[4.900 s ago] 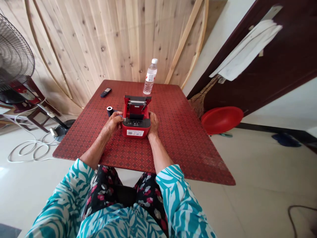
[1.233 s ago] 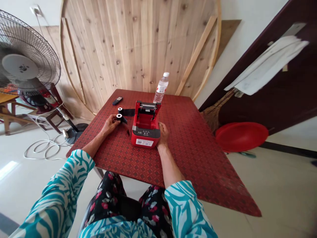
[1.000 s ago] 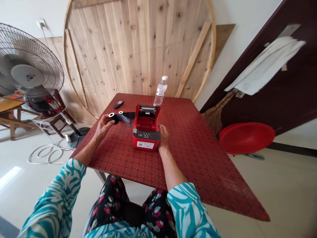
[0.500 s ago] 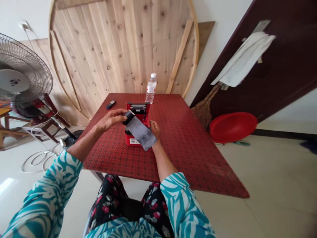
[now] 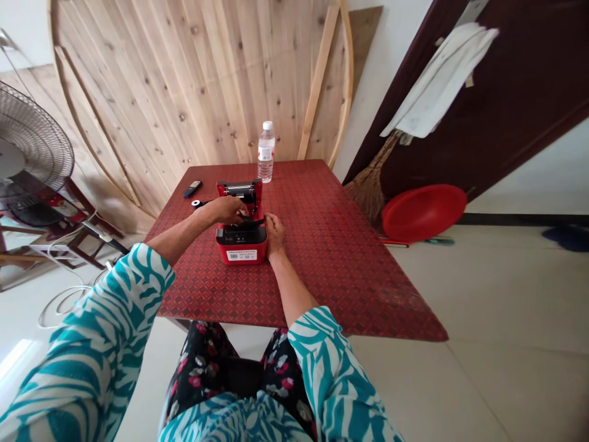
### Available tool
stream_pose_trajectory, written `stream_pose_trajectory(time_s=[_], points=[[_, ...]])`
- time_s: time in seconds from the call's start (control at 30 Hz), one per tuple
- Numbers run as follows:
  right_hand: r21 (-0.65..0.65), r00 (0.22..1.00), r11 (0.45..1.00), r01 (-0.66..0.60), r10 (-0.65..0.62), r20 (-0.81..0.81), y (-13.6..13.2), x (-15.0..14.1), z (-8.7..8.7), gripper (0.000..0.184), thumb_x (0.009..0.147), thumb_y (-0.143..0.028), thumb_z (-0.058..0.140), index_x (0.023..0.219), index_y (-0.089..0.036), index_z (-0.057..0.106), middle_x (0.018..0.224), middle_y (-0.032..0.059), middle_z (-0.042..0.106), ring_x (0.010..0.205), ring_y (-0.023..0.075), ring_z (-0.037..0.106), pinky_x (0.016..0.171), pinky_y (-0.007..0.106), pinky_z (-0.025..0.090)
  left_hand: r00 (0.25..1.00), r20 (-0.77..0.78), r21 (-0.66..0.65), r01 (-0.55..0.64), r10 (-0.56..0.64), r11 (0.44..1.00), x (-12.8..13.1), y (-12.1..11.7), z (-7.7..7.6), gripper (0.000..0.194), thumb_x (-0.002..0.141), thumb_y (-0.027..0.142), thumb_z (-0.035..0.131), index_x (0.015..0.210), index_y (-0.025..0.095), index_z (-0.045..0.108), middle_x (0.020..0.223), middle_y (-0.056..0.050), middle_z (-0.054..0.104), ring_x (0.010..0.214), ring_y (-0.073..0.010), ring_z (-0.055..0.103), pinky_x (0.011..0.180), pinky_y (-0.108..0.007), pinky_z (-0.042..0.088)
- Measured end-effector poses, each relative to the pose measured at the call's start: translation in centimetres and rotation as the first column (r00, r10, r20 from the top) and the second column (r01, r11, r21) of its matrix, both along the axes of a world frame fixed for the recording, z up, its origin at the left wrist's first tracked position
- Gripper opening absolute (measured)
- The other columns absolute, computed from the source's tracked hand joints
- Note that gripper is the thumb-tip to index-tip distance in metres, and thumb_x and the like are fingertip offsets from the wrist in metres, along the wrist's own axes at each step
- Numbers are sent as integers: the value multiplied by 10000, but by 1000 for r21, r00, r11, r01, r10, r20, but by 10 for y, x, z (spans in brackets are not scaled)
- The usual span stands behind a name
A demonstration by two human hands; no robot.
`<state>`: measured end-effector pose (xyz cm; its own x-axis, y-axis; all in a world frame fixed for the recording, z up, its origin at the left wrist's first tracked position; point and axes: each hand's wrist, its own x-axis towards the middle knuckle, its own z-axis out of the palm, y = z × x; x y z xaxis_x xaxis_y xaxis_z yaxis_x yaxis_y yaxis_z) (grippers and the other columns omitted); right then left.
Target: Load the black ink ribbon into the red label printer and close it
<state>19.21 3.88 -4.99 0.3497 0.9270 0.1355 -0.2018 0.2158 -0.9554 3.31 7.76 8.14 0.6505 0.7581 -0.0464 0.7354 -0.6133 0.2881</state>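
A small red and black label printer (image 5: 243,253) stands on the table with its lid (image 5: 237,189) raised. My left hand (image 5: 229,210) reaches over it from the left, its fingers bent down into the opened top. The fingertips are partly hidden, so what they pinch is unclear. Against the printer's right side, my right hand (image 5: 275,233) is closed, with its fingers curled at the edge. A black ribbon roll (image 5: 200,204) with a white core shows on the left, partly covered by my left wrist.
Behind the printer stands a clear water bottle (image 5: 265,153). A dark remote-like device (image 5: 192,189) lies at the back left of the red patterned table (image 5: 340,258). A fan (image 5: 32,141) is left; a broom (image 5: 370,187) and red basin (image 5: 423,212) are right.
The ribbon strip stretched between my hands is no longer seen. My left hand has left the roll and moved into the printer. My right hand has come to the printer's side. The view shifted.
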Motion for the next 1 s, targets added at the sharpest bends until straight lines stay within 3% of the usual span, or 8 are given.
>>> stream_pose_trajectory(time_s=[0.23, 0.4, 0.5, 0.63, 0.73, 0.87, 1.0], points=[[7, 1000, 1000, 7, -7, 31, 0, 1, 2, 304, 779, -456, 515, 897, -249, 704, 980, 16, 760, 993, 190, 659, 964, 358, 485, 980, 195, -76, -6, 21, 997, -10, 0, -15, 269, 597, 83, 673, 793, 254, 742, 768, -8, 729, 731, -216, 672, 751, -275, 486], [10, 1000, 1000, 2, -2, 26, 0, 1, 2, 302, 776, -445, 520, 906, -243, 703, 990, 17, 757, 1000, 191, 658, 976, 361, 482, 993, 92, -25, -76, 78, 997, -1, 12, -26, 246, 565, 81, 695, 723, 264, 738, 767, -4, 748, 789, -242, 695, 774, -282, 479], [18, 1000, 1000, 4, -4, 14, 2, 0, -1, 312, 783, -461, 515, 908, -241, 699, 977, 19, 753, 1003, 194, 653, 962, 363, 486, 999, -17, -28, -44, 43, 999, 4, 20, -25, 245, 574, 65, 659, 689, 265, 743, 731, -7, 751, 726, -231, 687, 699, -272, 472], [30, 999, 1000, 3, -4, 40, 3, 0, -2, 321, 786, -465, 511, 906, -237, 702, 981, 32, 750, 999, 198, 657, 951, 363, 487, 993, 115, -100, 50, -39, 994, -2, 18, -18, 207, 603, 94, 681, 694, 265, 756, 750, -3, 761, 728, -213, 690, 702, -261, 489], [23, 999, 1000, 12, -13, 42, 3, 0, -3, 323, 786, -465, 508, 903, -231, 697, 992, 41, 747, 996, 202, 656, 959, 376, 483, 934, 358, -115, 51, -6, 992, -14, -4, -14, 136, 725, 257, 704, 836, 247, 781, 859, -20, 775, 831, -223, 705, 770, -280, 516], [25, 999, 1000, 10, -12, 40, 3, 0, -5, 347, 785, -490, 512, 924, -229, 693, 1008, 46, 746, 997, 208, 655, 955, 383, 482, 781, 606, -141, -83, 152, 987, -28, -56, -17, 380, 880, 529, 582, 930, 205, 773, 924, -55, 771, 895, -239, 696, 810, -315, 523], [13, 999, 1000, -10, 9, 43, 1, 2, -5, 356, 795, -507, 514, 934, -231, 690, 1023, 45, 745, 1002, 202, 652, 948, 379, 485, 706, 680, -137, -146, 200, 980, -26, -95, -27, 445, 827, 580, 649, 1026, 196, 757, 981, -75, 748, 926, -268, 676, 846, -365, 515]])
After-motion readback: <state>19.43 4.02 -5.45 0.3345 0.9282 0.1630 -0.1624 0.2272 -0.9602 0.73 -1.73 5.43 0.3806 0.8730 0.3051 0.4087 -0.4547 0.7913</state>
